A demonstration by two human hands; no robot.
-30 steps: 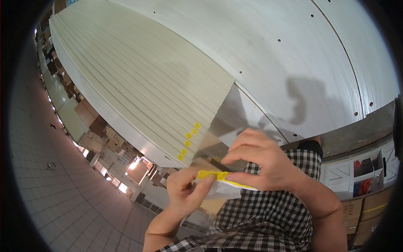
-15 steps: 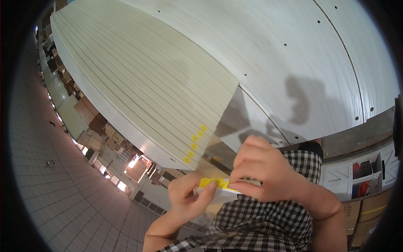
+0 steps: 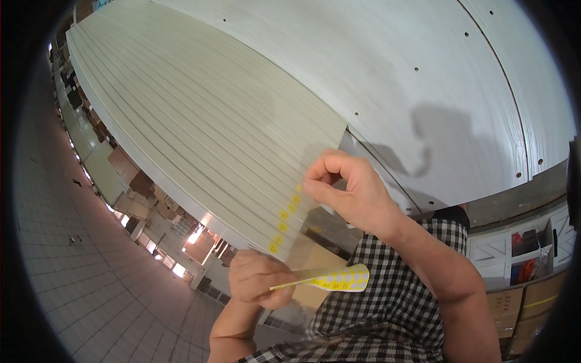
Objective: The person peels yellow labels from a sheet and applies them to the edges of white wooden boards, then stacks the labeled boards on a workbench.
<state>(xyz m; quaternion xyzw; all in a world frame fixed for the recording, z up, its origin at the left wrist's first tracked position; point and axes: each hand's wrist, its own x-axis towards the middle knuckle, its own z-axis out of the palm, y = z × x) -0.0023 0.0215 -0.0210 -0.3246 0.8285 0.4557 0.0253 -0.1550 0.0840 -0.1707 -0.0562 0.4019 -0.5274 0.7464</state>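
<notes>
In the head view, the right hand (image 3: 358, 195) has left the sticker sheet (image 3: 351, 280) — gripped near by the left hand (image 3: 256, 279) — and pinches a yellow sticker (image 3: 299, 188) at the near right end of the boards (image 3: 212, 121), so placing seems under way.

Bare right hand (image 3: 363, 196): shifted far, to the round yellow stickers (image 3: 282, 227). Yellow-and-white paper sticker sheet (image 3: 348, 279): right end freed.

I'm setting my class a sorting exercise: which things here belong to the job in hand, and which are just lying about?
In the job:
sticker sheet, in the left hand
yellow sticker row, right hand at its upper end
cream ribbed surface bearing that row

Apparently just lying about:
cardboard boxes, lower right
white cabinet, behind them
</notes>
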